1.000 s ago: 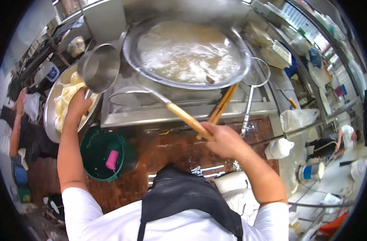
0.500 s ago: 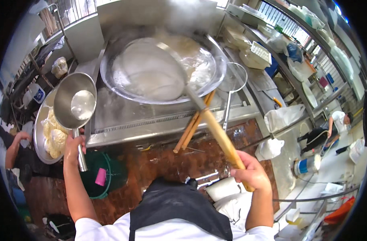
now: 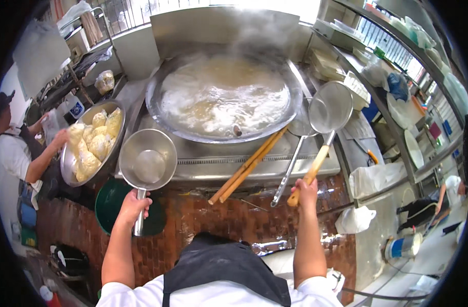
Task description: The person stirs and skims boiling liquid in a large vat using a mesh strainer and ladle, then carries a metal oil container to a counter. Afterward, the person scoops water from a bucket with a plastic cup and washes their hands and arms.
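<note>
Wet brick floor (image 3: 188,220) borders a steel stove (image 3: 193,157), where a wide pan (image 3: 153,102) steams. The right fist (image 3: 306,192) is closed round the end of a wooden-handled strainer (image 3: 330,106) — mesh ahead, against the stove's right edge. The left hand (image 3: 134,207) grips a pot (image 3: 148,158) by its handle, bowl ahead, near the left front corner. A white jug (image 3: 66,103) bears a blue label (image 3: 77,108) — writing too small.

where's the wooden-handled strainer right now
In the head view, the wooden-handled strainer is in the right hand, held by its handle, to the right of the big steaming pan and just right of the metal-handled strainer.
</note>
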{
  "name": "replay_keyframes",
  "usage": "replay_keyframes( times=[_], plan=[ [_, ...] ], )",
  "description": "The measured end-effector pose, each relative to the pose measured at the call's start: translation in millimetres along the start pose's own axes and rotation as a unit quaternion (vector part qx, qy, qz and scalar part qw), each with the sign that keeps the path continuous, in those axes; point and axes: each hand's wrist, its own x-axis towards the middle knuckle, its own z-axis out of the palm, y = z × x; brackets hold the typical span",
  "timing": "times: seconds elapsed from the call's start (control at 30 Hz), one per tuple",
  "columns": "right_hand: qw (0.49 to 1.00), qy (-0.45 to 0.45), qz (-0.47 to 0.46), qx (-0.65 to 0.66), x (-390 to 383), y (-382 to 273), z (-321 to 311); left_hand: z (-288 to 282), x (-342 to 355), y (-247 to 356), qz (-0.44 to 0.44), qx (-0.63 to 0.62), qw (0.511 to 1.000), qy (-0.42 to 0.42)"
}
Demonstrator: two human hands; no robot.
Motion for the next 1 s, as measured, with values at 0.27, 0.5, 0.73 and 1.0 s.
replay_keyframes(
  times=[0.27, 0.5, 0.73, 1.0],
  plan=[
    [0.999, 0.007, 0.025, 0.047, 73.9, 89.0, 25.6, 18.8, -11.7, -60.8, 0.030, 0.067, 0.994, 0.076],
    [0.967, -0.012, -0.007, -0.256, 87.4, 116.3, 38.0, 2.0, -30.7, -123.8, -0.093, -0.052, 0.988, 0.112],
    [0.924, -0.025, 0.014, -0.382, 92.8, 121.3, 40.0, -59.2, -41.2, -170.8, -0.159, -0.077, 0.967, 0.185],
    [0.889, 0.076, -0.230, -0.388, 31.8, 102.1, 20.8, -166.4, 2.0, -237.4, -0.237, -0.185, 0.934, 0.193]
  ],
)
